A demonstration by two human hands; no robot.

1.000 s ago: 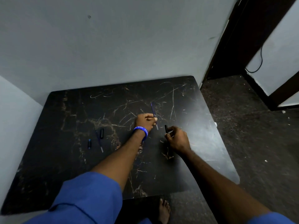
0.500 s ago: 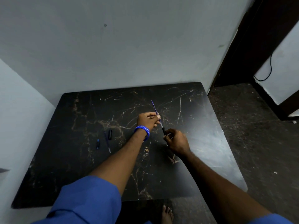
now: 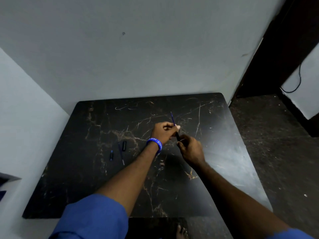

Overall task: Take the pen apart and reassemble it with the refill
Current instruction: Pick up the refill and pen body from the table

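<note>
At frame centre, a blue refill is pinched by the left hand; the dark barrel, largely hidden, is gripped by the right hand.

Only legible txt: white lettering on the blue wristband round the left wrist, partly readable as "…RGY - 202…", rest wraps out of sight; nothing else readable.

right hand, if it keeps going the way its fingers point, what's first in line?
The right hand points up-left along the black pen barrel it pinches, so it would probably first meet the left hand holding the blue refill. Depth is unclear.
</note>
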